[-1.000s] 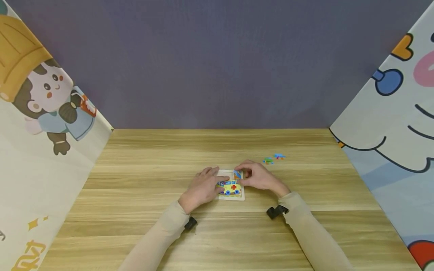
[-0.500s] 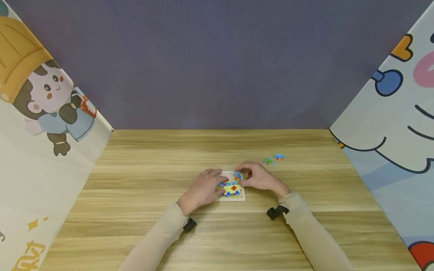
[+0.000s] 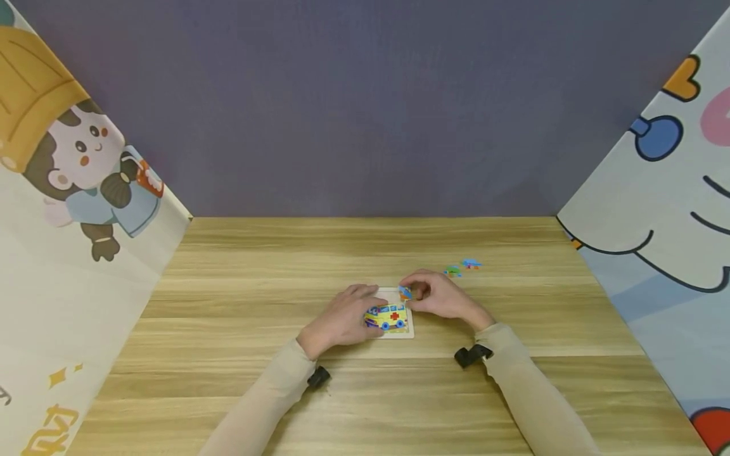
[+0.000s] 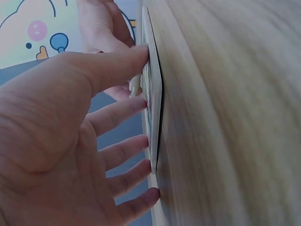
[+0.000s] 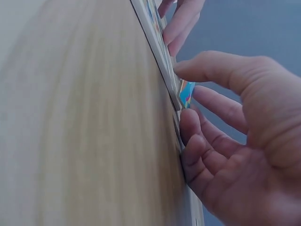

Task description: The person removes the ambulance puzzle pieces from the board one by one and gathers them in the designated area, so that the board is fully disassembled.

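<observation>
Lying between the hands [image 3: 340,318] [image 3: 443,296] is a puzzle board [image 3: 390,294].

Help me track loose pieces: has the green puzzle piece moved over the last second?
No. Against the wooden tabletop's far edge, the green puzzle piece shows no shift either way; only the camera view drifts slightly.

From the head, looking forward and down over the surface [image 3: 256,266], taking in its full width and the wall [image 3: 365,107] beyond. From the left wrist, looking close and low past the left grip [image 3: 342,318] toward the right grip [image 3: 443,300], with the surface filling picture right. From the right wrist, equally near, looking back toward the left grip, with the surface at picture left. Shared by all three: both grips, the puzzle frame [image 3: 400,335].
</observation>
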Motion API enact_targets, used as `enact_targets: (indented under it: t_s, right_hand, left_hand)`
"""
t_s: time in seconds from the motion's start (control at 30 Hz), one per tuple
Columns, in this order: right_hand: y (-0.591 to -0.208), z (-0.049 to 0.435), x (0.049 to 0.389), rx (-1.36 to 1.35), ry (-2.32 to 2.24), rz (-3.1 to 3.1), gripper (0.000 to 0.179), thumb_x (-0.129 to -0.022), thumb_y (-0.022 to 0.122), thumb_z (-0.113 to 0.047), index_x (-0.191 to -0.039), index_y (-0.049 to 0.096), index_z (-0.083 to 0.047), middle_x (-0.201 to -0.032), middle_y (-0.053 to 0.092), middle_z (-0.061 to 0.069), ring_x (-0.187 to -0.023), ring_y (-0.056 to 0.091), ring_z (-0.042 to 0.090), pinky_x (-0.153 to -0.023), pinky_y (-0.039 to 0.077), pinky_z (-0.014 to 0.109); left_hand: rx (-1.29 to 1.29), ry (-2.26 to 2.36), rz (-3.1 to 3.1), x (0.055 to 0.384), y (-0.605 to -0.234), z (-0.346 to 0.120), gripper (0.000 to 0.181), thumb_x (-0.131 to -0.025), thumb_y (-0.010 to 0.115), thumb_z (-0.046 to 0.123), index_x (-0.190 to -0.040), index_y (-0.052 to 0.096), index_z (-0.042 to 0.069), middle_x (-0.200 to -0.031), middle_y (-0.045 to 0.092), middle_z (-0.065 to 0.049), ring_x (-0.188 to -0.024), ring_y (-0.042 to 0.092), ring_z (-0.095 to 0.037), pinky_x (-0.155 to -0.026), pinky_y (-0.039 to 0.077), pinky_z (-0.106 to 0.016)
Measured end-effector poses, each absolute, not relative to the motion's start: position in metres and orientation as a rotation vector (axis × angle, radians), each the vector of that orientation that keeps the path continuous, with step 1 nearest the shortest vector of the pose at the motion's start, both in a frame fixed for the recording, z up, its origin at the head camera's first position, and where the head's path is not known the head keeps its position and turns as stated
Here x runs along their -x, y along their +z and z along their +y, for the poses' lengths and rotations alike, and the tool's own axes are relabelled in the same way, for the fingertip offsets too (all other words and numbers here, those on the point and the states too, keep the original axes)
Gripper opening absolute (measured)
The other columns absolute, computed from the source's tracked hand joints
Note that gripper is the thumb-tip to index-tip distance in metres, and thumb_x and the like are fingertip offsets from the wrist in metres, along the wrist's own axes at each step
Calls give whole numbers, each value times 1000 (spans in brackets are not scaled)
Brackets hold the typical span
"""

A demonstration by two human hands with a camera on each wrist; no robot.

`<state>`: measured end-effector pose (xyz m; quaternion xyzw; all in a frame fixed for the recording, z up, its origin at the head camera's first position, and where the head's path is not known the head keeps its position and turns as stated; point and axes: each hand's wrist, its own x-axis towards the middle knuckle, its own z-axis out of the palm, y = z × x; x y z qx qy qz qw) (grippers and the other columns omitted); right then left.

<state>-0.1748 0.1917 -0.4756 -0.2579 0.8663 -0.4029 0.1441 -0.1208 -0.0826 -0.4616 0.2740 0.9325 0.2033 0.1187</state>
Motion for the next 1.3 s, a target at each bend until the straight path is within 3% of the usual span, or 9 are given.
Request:
enact_targets:
  t_s: [0.87, 1.1, 1.3]
  right_hand:
    - [-475, 235, 178, 590, -1195, 2602, 46, -91, 85, -16, -134, 71, -8, -91, 68, 5, -78, 60, 16, -65, 50, 24]
    - [-472, 249, 178, 560, -1162, 2662, 47, -91, 83, -19, -135, 71, -9, -107, 71, 7, -91, 62, 17, -71, 52, 24]
    - [-472, 259, 178, 516, -1151, 2691, 46, -91, 84, -18, -135, 72, -10, -107, 71, 7, -92, 63, 16, -72, 54, 24]
  left_hand:
    - [-790, 606, 2708, 120, -460, -82, 66, -91, 82, 46, -149, 63, 23, -171, 42, -9, -158, 36, -33, -130, 31, -59]
    - [-791, 600, 2713, 120, -461, -83, 66, -91, 82, 47, -149, 63, 23, -171, 41, -9, -159, 36, -33, -129, 32, -59]
    - [-790, 597, 2710, 119, -460, -83, 67, -91, 82, 48, -150, 62, 22, -171, 40, -9, -159, 35, -33, -130, 31, -60]
